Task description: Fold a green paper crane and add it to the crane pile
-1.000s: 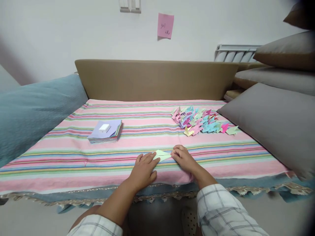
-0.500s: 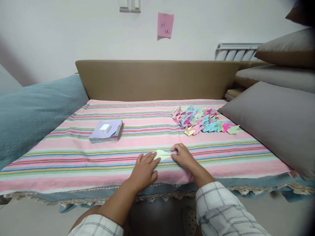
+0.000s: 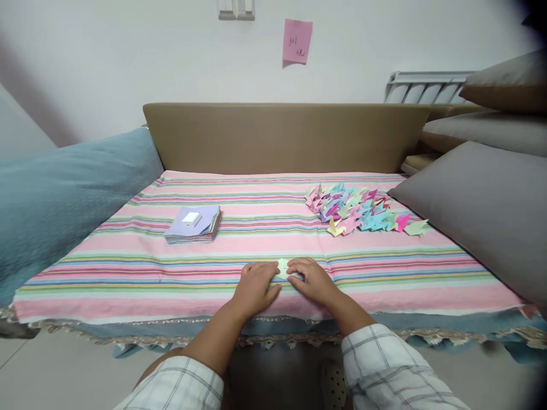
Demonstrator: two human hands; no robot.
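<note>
While both hands rested at the near edge of the striped cloth (image 3: 128, 267), a small pale green paper (image 3: 282, 266) lay between them on the cloth, mostly covered, with only its far tip showing. The left hand (image 3: 256, 286) lay palm down, its fingers (image 3: 268, 272) stretched and close together, pressing flat on the paper's left part without closing round it. The right hand (image 3: 311, 279) had its fingers (image 3: 296, 269) bent, the tips set on the paper's right part; whether they pinched it could not be told. The two hands nearly touched above the paper. Farther back on the left sat a stack of coloured sheets (image 3: 200, 228) with a small white block (image 3: 191, 218) on top. On the right, well apart, a heap of folded paper figures (image 3: 359, 209) lay just beside a grey cushion (image 3: 482, 205).
</note>
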